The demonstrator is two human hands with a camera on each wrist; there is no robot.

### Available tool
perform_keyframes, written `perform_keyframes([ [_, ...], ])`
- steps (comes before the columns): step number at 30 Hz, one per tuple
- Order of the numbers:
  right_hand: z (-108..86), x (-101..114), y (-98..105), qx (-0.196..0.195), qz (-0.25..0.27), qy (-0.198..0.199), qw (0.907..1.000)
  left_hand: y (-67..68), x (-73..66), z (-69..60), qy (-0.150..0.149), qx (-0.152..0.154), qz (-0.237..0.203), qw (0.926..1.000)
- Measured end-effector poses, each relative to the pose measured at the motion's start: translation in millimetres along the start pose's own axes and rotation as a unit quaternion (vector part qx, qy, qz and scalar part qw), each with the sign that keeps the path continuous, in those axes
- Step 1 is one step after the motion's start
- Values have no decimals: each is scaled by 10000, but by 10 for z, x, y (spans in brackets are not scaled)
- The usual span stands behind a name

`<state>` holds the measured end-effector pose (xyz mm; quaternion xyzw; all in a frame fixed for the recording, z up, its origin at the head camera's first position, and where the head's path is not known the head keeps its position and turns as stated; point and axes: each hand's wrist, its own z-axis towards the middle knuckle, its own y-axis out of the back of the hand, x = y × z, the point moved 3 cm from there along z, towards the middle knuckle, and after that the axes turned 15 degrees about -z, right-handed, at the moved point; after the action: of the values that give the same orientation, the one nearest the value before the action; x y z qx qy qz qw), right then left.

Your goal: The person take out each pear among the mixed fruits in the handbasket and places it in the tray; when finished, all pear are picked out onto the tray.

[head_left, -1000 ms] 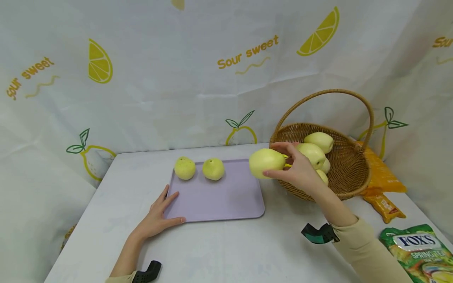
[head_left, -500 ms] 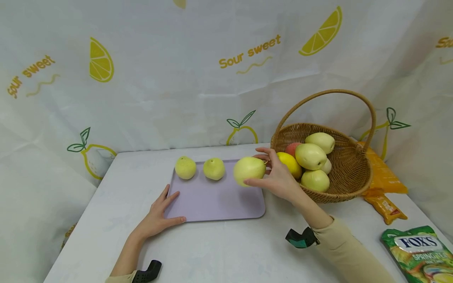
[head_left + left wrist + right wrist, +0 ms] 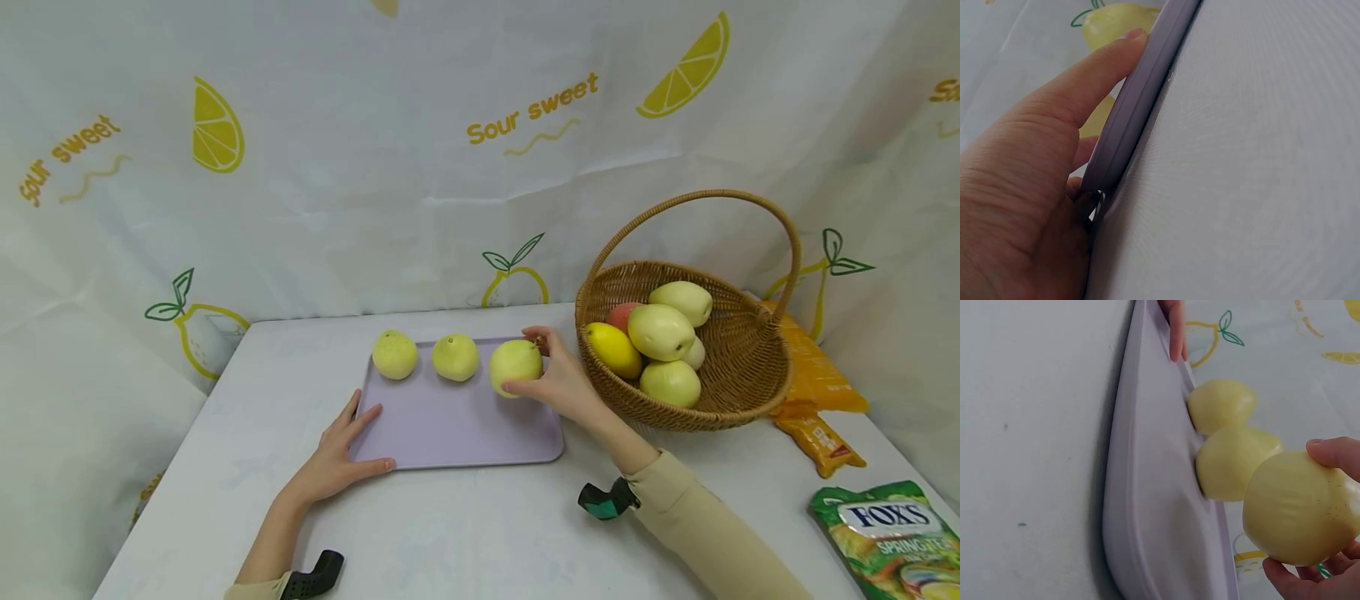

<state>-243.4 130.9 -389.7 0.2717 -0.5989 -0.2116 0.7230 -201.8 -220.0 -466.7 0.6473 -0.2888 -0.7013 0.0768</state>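
1. Nearest, the left hand (image 3: 330, 467) rests at the left end of the lilac tray (image 3: 450, 433) on the worktop (image 3: 450, 542), fingers spread wide and nearly straight, thumb against the near rim, touching more than clasping. The tray looks thin, stiff and light; its raised rim is the natural hold, best taken at both short ends when loaded.

2. A little farther, the right hand (image 3: 564, 379) holds a pale fruit (image 3: 514, 367) over the tray's right part, apparently clear of its surface. The fingers are parted just enough to span it, thumb on one side and the others opposite, stem end toward the palm.

3. That fruit should feel firm and fairly weighty, its smooth skin perhaps slippery and easily bruised. Grip around the widest girth, gently, never by the stem.

4. Two similar fruits (image 3: 454, 358) (image 3: 394, 356) sit near the far rim; being round, they could roll if the tray tips.

5. Off to the right, the wicker basket (image 3: 738, 358) holds more fruit; its weave probably flexes, so the arched handle (image 3: 697, 195) suits lifting.
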Motion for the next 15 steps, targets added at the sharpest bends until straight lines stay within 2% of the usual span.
perform_keyframes([
  [7, 108, -104, -99, -153, -283, -242, 9992, -6, -16, -2, 1, -18, 2, 10000],
  [15, 219, -183, -168, -371, -518, -297, 9975, 4, -17, -1, -8, -23, 42, 10000],
])
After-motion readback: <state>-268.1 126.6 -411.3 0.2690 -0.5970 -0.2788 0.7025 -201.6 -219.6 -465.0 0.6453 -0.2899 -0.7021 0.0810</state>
